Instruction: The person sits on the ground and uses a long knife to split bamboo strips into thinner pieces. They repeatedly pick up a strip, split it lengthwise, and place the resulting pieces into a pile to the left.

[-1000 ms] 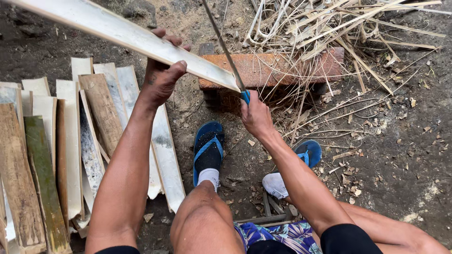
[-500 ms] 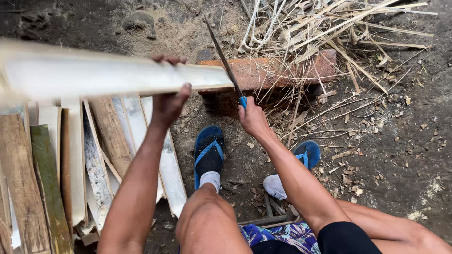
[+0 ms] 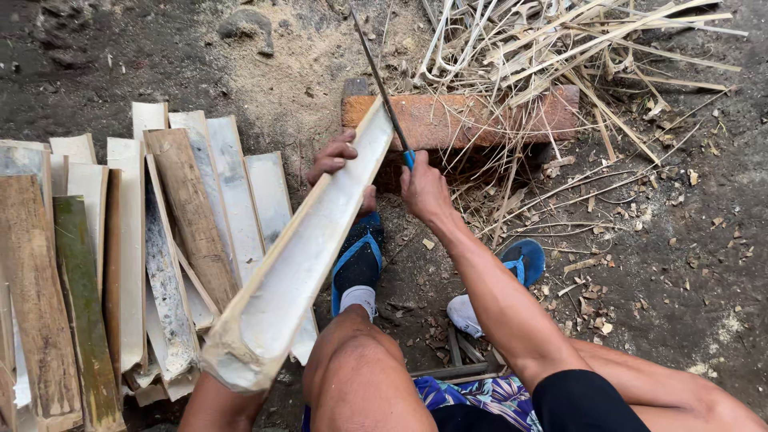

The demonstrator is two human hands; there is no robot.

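Slat (image 3: pixel 308 256) swung upright, 2 hands, 1 blade (image 3: pixel 382 88)

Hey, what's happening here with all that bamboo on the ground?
A person sitting low over the dirt holds a long pale split bamboo piece in the left hand, its far end propped on a reddish brick. The right hand grips a long blade with a blue handle, its edge set against that top end. A row of flat bamboo slats lies to the left, and a heap of thin dry strips sits behind the brick.
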